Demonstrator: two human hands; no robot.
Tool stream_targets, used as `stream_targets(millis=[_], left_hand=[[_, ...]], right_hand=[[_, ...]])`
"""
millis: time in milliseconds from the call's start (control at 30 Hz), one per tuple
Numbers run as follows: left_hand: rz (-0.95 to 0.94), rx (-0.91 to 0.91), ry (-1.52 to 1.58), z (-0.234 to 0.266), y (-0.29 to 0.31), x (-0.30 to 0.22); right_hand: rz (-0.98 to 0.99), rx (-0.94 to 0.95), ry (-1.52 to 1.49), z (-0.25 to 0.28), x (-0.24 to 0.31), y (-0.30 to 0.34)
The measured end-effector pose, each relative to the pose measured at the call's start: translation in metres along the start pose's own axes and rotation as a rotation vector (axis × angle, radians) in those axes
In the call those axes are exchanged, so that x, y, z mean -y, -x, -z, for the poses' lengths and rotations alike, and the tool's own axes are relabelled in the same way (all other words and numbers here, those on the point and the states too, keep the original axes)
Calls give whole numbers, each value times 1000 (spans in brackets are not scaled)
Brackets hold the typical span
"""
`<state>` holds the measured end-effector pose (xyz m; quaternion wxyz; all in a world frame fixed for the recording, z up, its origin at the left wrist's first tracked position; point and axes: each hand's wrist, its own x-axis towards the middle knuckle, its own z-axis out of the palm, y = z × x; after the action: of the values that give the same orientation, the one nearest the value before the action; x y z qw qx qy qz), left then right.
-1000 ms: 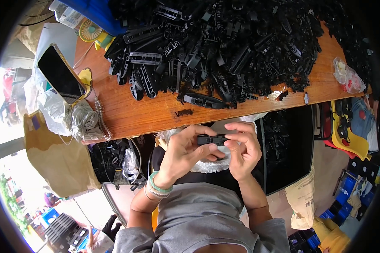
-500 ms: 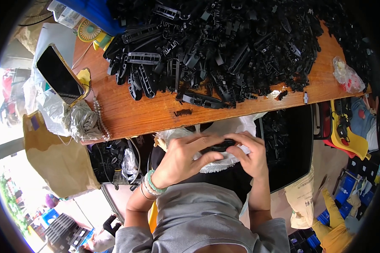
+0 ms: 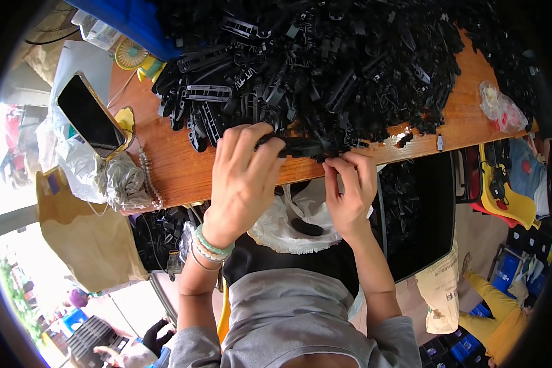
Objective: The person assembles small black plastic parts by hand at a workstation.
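Note:
A long black plastic part (image 3: 302,147) lies at the front edge of the pile of black plastic parts (image 3: 325,73) on the table. My left hand (image 3: 242,175) has its fingers curled over the part's left end, thumb side hidden. At the right end, my right hand (image 3: 351,190) pinches with thumb and forefinger; its exact contact is hard to make out. Below the table edge, a dark oval piece (image 3: 306,227) rests on a white frayed cloth or bag (image 3: 276,230) over my lap, touched by neither hand.
On the left of the wooden table (image 3: 178,175) are a phone (image 3: 92,116), crumpled plastic (image 3: 126,178) and a small fan (image 3: 130,54). A blue bin (image 3: 126,21) stands behind. A black crate (image 3: 426,208) with parts sits to the right below the edge. Another person's yellow-clad leg (image 3: 494,300) shows lower right.
Both hands have moved up and forward from above my lap to the table edge, onto the long black part. The dark oval piece now lies uncovered on the white material.

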<state>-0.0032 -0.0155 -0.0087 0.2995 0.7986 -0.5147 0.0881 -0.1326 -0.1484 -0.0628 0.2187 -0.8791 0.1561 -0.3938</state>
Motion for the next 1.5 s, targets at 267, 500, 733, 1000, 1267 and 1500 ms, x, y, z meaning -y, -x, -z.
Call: stream_targets(millis=[267, 500, 733, 1000, 1267, 1500], left_hand=[[376, -232, 606, 6, 23, -12], [617, -75, 911, 1, 36, -21], [723, -18, 1098, -5, 41, -36], [866, 45, 1524, -9, 41, -53], [815, 207, 1248, -5, 41, -52], [886, 117, 1297, 0, 41, -53]], right_hand=[[-431, -39, -620, 26, 18, 5], [-942, 23, -1373, 37, 14, 1], [-822, 78, -1131, 39, 34, 3], [-631, 187, -935, 44, 35, -3], [-464, 243, -713, 46, 32, 2], [30, 153, -280, 46, 23, 1]])
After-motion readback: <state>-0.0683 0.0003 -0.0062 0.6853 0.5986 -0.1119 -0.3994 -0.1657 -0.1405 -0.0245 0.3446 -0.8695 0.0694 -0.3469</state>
